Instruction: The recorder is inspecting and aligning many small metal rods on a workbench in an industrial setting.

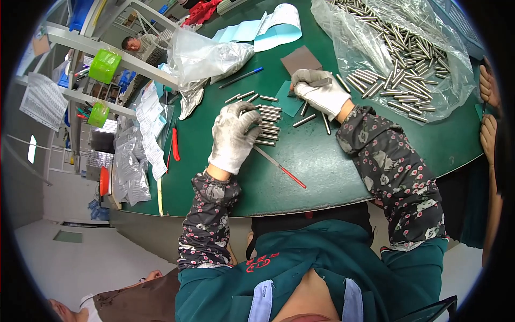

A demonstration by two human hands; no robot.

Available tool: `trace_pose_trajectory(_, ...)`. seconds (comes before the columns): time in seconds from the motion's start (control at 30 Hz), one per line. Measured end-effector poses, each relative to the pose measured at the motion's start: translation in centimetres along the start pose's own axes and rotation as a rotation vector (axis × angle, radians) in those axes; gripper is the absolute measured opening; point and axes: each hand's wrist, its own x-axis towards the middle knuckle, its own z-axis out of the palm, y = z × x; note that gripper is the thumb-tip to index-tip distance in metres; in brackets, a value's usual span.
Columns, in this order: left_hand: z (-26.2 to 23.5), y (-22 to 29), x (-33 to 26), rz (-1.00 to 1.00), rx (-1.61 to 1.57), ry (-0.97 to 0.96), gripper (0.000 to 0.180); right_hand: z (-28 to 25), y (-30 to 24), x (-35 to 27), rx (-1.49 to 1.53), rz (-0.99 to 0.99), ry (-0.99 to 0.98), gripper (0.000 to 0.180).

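My left hand [233,137], in a white glove, curls its fingers against the left ends of a row of short steel pins [271,118] on the green table. Part of that row is hidden under the fingers. My right hand [324,95], also gloved, is closed around a small dark grey block [322,82]; most of it is covered by the glove. Below this hand lie loose pins [304,121]. A brown square sheet [301,60] and a green square sheet [290,100] lie beside it. A thin red-handled tool [292,176] rests just right of my left hand.
At the far right a clear plastic bag [343,37] lies spread under a big heap of pins. A blue pen [241,78], a crumpled bag [206,53] and red-handled pliers [175,142] lie further left. Another person's hands [488,134] are at the right edge.
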Motion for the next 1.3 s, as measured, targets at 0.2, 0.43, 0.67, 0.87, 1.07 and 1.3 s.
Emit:
trace_pose_trajectory(0.2, 1.6, -0.9, 3.2, 0.064, 0.085, -0.165, 0.019, -0.3, -0.3, -0.2, -0.055, -0.028, -0.003, 0.012)
trace_pose_trajectory(0.43, 2.0, -2.1, 4.1, 0.032, -0.075, -0.333, 0.022, -0.2, -0.8, -0.3, -0.069, -0.005, -0.021, 0.01)
trace_pose_trajectory(0.67, 1.6, -1.9, 3.7, 0.118, -0.05, -0.337, 0.022, -0.7, -1.2, -0.2, -0.061, 0.056, -0.067, 0.011)
trace_pose_trajectory(0.87, 1.7, -2.1, 3.8, 0.142, -0.068, -0.429, 0.017, -0.6, -1.3, -0.3, -0.009, 0.135, -0.076, 0.012)
trace_pose_trajectory(1.07, 1.6, -2.4, 4.5, 0.162, -0.139, -0.516, 0.016, -0.6, -1.3, -0.3, 0.006, 0.117, -0.085, 0.012)
trace_pose_trajectory(1.3, 1.3, -2.8, 5.6, 0.158, -0.253, -0.268, 0.017, -0.6, -1.2, -0.4, 0.03, 0.105, -0.079, 0.011)
